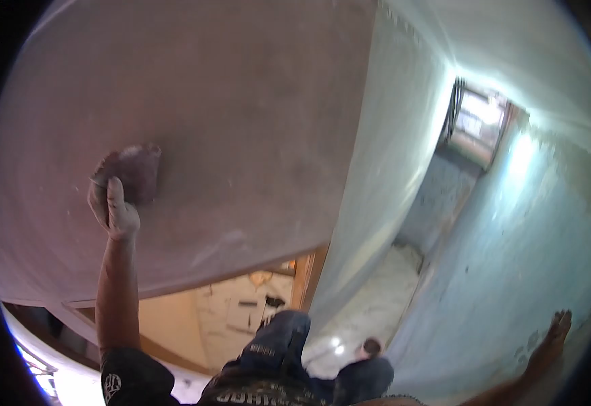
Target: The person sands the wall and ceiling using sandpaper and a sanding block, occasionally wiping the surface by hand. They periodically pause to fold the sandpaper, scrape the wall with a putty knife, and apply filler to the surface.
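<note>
High on the left, my left hand (121, 213) is closed on a worn, reddish-brown sheet of sandpaper (140, 172). The sheet lies against the broad grey-brown plastered wall (241, 135), and my thumb points upward along its near side. Far off to the right, my right hand (558, 330) rests on the pale bluish wall (498, 291), its fingers stretched out and nothing visible in it. Some of its fingers are too small to make out separately.
Below the plastered wall is a doorway with a wooden frame (307, 277); dark tools (274, 301) lie on the marbled floor beyond. My bent legs (275, 342) are above the floor. A bright window (479, 122) stands at the corridor's far end.
</note>
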Available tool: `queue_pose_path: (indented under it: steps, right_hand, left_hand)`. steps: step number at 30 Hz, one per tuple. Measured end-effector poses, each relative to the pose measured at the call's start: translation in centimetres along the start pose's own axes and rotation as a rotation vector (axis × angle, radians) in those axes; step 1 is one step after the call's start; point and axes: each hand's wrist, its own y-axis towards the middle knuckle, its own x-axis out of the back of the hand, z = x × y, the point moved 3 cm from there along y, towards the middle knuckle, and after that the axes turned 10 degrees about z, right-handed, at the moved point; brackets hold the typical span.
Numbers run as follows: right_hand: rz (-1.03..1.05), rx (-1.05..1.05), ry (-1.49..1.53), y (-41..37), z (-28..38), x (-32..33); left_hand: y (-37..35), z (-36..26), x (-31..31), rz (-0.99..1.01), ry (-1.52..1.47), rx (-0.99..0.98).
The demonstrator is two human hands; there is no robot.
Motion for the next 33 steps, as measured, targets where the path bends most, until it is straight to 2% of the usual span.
queue_pose_path:
  steps: [1, 2, 3, 5, 7, 9, 10, 12, 13, 15, 16, 17, 18, 19, 20, 22, 26, 33]
  right_hand:
    - [-0.025, -0.022, 0.244, 0.5, -0.1, -0.1]
    - [-0.045, -0.068, 0.48, 0.6, -0.4, -0.2]
    - [-0.07, -0.031, 0.46, 0.6, -0.9, -0.3]
    - [-0.088, -0.09, 0.42, 0.9, 0.2, 0.5]
    - [-0.004, -0.175, 0.365, 0.9, -1.3, 0.8]
    - [-0.009, 0.059, 0.343, 2.6, -5.5, 0.0]
    - [0.052, 0.067, 0.332, 2.9, -6.1, -0.4]
    - [0.063, 0.059, 0.388, 3.5, -7.4, -0.5]
    - [0.05, 0.05, 0.423, 4.0, -8.0, -0.4]
    - [-0.02, 0.013, 0.503, 3.9, -9.0, -0.8]
    - [-0.228, -0.647, 0.866, 5.9, -9.2, -0.2]
    - [-0.214, -0.659, 0.858, 5.1, -7.6, -0.2]
    - [-0.153, -0.565, 0.586, 2.9, -0.7, 1.3]
    - [-0.09, -0.461, 0.314, 1.8, 3.2, 2.2]
    - [-0.155, -0.444, 0.422, 4.8, -9.4, 1.0]
    - [-0.151, -0.418, 0.401, 3.7, -6.5, 0.7]
    - [-0.155, -0.371, 0.391, 3.5, -5.9, 0.2]
    - [-0.14, -0.341, 0.374, 3.3, -5.3, 0.5]
  left_hand:
    - [-0.1, 0.2, 0.2, 0.05, -0.004, 0.045]
    - [-0.1, 0.7, 0.7, -0.011, -0.018, 0.047]
    - [0.0, 1.2, 1.0, -0.064, -0.028, 0.055]
    - [1.0, 2.1, 0.9, -0.138, -0.123, 0.087]
    - [2.0, 1.1, 0.4, -0.188, 0.001, -0.028]
    - [2.2, 0.7, -0.4, -0.212, 0.062, -0.028]
    - [2.6, 1.1, 0.1, -0.172, 0.089, 0.013]
    - [3.6, 1.4, 1.3, -0.08, 0.521, -0.043]
    - [3.6, 0.8, 0.4, -0.066, 0.538, -0.032]
    - [2.7, 0.1, -0.7, -0.25, 0.324, -0.048]
    - [2.9, 0.6, -0.5, -0.234, 0.328, -0.047]
    - [3.4, 1.2, 0.5, -0.249, 0.263, -0.135]
    - [3.6, 1.3, 0.3, -0.25, 0.224, -0.176]
    - [3.7, 1.4, 0.2, -0.249, 0.186, -0.218]
    - [3.6, 1.6, 0.1, -0.234, 0.186, -0.23]
    - [4.1, 1.0, -0.4, -0.161, 0.214, -0.229]
    - [3.9, 0.4, -2.0, 0.0, 0.239, -0.233]
    - [4.2, 0.2, -3.6, 0.115, 0.2, -0.23]
